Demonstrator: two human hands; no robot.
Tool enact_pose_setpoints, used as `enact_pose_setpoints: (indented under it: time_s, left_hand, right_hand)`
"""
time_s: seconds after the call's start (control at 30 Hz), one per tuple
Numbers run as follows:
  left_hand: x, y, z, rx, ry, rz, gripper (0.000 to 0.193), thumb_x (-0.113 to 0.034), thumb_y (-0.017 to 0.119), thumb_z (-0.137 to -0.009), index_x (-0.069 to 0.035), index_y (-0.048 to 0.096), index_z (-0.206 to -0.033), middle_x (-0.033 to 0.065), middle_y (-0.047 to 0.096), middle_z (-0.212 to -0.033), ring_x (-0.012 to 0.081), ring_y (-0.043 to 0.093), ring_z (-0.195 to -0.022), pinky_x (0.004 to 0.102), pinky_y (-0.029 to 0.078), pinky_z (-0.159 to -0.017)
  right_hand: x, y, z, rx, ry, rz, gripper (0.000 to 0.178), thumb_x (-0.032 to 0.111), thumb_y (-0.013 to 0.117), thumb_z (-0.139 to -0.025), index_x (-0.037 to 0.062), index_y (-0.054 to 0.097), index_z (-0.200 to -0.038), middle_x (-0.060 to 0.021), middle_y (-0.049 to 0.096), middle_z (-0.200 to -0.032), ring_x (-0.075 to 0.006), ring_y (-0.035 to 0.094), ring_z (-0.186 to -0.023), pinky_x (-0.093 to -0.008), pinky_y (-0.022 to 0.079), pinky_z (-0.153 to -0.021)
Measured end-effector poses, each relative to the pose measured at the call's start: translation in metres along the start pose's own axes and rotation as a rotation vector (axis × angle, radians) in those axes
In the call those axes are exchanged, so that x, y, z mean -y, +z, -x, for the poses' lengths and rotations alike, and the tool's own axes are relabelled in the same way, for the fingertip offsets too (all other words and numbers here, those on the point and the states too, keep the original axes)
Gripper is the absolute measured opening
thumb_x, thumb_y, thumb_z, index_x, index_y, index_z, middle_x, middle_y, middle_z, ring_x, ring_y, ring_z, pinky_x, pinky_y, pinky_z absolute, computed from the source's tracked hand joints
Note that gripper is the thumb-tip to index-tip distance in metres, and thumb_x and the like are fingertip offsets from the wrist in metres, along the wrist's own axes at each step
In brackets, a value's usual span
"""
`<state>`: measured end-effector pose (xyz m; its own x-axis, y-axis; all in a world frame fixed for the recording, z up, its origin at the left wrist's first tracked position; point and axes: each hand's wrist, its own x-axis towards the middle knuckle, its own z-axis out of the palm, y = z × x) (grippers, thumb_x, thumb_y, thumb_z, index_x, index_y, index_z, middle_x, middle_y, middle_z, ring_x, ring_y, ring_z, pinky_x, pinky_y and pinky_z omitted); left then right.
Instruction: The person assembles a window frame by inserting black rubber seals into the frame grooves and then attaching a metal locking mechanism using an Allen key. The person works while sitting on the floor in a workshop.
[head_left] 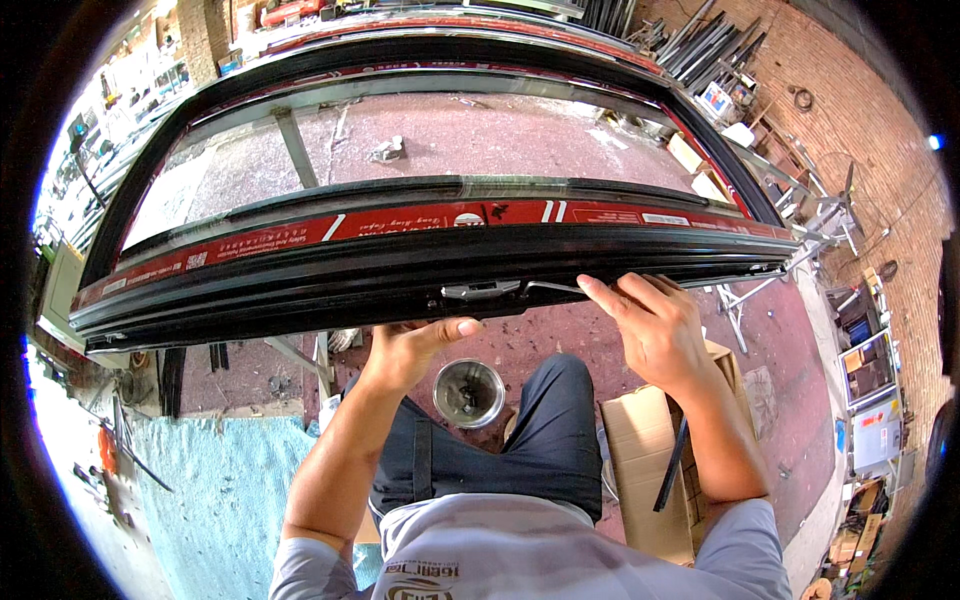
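A large black window frame (pixel 330 290) with red printed protective film (pixel 390 222) lies across in front of me. A silver metal fitting (pixel 482 290) is set in its near edge. Just below that fitting my left hand (pixel 410 350) grips the frame's lower edge, thumb stretched along the front and the other fingers hidden underneath. My right hand (pixel 650 320) pinches a thin bent hex key (pixel 556 288) between thumb and fingers. The key's far end meets the frame close to the fitting's right end; whether it sits in a screw is too small to tell.
A round metal bucket (pixel 470 393) with small dark pieces inside stands on the floor between my legs. An open cardboard box (pixel 635 440) is by my right leg, with a black strip (pixel 672 465) in it. Dark metal profiles (pixel 705 50) lean at the far right.
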<state>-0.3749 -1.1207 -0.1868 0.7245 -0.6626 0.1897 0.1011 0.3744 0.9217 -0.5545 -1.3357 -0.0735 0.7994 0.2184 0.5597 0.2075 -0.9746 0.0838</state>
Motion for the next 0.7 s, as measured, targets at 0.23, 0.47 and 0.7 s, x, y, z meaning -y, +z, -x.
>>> enact_pose_setpoints:
  time_s: [0.23,0.47,0.7]
  left_hand:
    - [-0.008,0.002,0.005,-0.046,-0.087,-0.101,0.044,-0.005,0.086,-0.073,0.0,0.067,-0.112,0.0077,0.069,-0.106,0.0184,0.064,-0.097,0.0334,0.052,-0.089]
    - [0.001,-0.004,-0.009,0.102,0.016,0.032,0.049,-0.002,0.084,-0.073,0.0,0.064,-0.118,0.0094,0.067,-0.113,0.0201,0.062,-0.104,0.0351,0.049,-0.095]
    - [0.003,0.005,-0.012,0.095,0.017,0.025,0.047,-0.001,0.084,-0.073,-0.002,0.066,-0.117,0.0096,0.069,-0.11,0.021,0.063,-0.101,0.034,0.051,-0.092]
  right_hand:
    - [0.02,-0.003,0.002,0.051,0.136,0.033,0.049,-0.005,0.061,-0.077,0.0086,0.068,-0.123,-0.0078,0.051,-0.076,-0.0265,0.055,-0.059,-0.0388,0.046,-0.055]
    - [0.001,-0.005,-0.001,0.089,0.04,-0.007,0.048,-0.003,0.06,-0.079,0.0094,0.067,-0.125,-0.0079,0.049,-0.076,-0.0264,0.053,-0.057,-0.0386,0.046,-0.054]
    - [0.033,-0.001,0.005,0.058,0.217,0.061,0.053,0.001,0.062,-0.077,0.0135,0.064,-0.128,-0.0072,0.056,-0.08,-0.0253,0.059,-0.052,-0.0387,0.048,-0.047]
